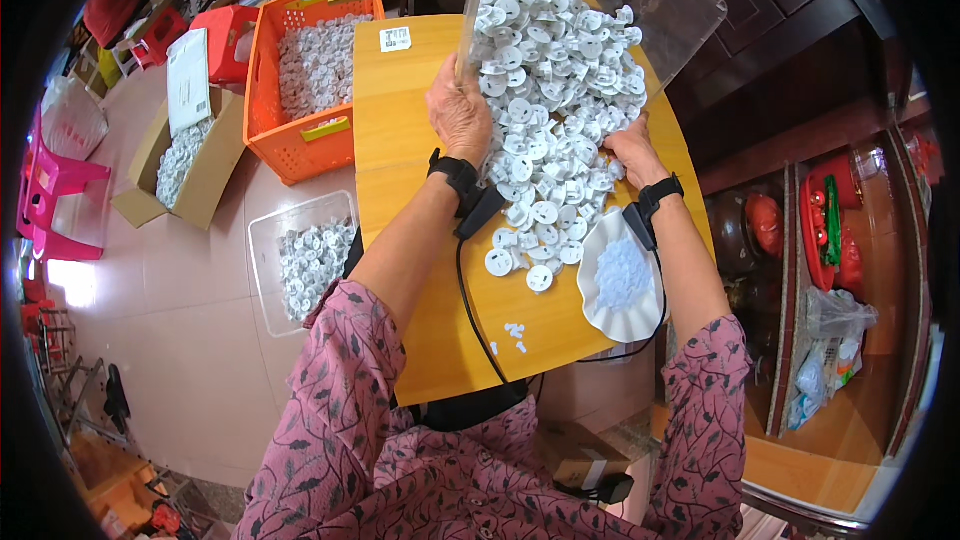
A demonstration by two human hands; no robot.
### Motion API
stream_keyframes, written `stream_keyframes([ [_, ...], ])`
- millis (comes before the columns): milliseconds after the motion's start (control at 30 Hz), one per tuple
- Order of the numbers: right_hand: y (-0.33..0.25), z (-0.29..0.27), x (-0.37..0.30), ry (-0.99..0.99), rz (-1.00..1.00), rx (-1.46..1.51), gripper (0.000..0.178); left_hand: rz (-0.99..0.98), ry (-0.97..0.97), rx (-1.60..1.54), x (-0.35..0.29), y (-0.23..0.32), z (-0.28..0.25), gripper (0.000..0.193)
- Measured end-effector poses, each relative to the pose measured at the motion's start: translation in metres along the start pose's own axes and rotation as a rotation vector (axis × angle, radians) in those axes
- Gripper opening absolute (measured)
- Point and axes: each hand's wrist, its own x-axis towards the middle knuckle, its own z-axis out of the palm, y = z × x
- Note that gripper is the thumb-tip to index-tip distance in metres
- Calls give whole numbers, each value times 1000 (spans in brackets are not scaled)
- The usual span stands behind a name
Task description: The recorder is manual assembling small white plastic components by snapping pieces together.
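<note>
While you're working over the yellow table, a huge heap of white round plastic parts is lying across the middle of it, running from inside a tilted clear bin right down onto the tabletop. Your left hand is gripping the bin's near left edge, and your right hand is touching the right side of the heap, fingers partly hidden, so I can't tell if it's holding the bin too. You're wearing black straps on both wrists, with a cable trailing from the left one. Just beside your right forearm, a white wavy-edged dish is holding pale bluish bits, and some tiny white pieces are lying nearer you. Off left, an orange crate, a cardboard box and a clear tub are holding loads more white parts. Over on your right, open shelves are holding plastic bags.
</note>
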Motion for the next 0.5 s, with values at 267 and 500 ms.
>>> stream_keyframes([
  [267, 13, 4, 13, 44, 7, -32, 76, 44, -102, 150, 6, 5, -9, 26],
  [500, -32, 0, -39, -117, -52, 10, 47, -254, -256, -121, 10, 3, -39, 33],
])
